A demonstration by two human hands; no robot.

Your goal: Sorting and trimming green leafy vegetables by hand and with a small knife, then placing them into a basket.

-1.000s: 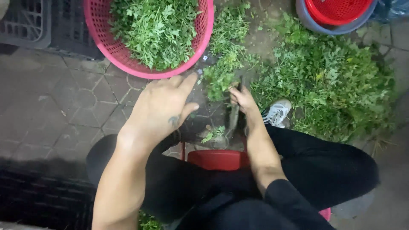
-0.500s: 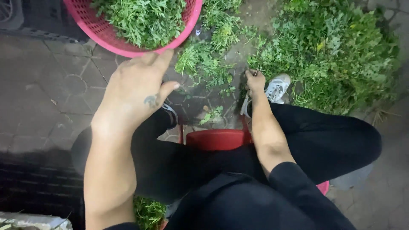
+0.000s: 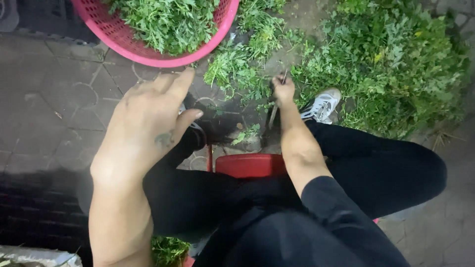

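My left hand (image 3: 146, 123) hovers empty, fingers stretched out, just below the rim of a pink plastic basket (image 3: 148, 49) filled with leafy green herbs (image 3: 163, 20). My right hand (image 3: 283, 89) is down near the ground, closed around a thin dark tool (image 3: 272, 114), probably a small knife, beside loose herb sprigs (image 3: 237, 64) on the paving. A large pile of green herbs (image 3: 391, 59) lies at the right. I sit on a low red stool (image 3: 250, 165), legs in black trousers.
A white sneaker (image 3: 322, 105) rests against the big herb pile. Grey hexagonal paving (image 3: 54, 113) lies at the left. A small clump of greens (image 3: 168, 249) shows under my left forearm, near a pale object (image 3: 34, 257) at the bottom left corner.
My left hand drew back from the basket toward me and now sits lower and larger in view. My right hand stayed low near the loose sprigs with the tool.
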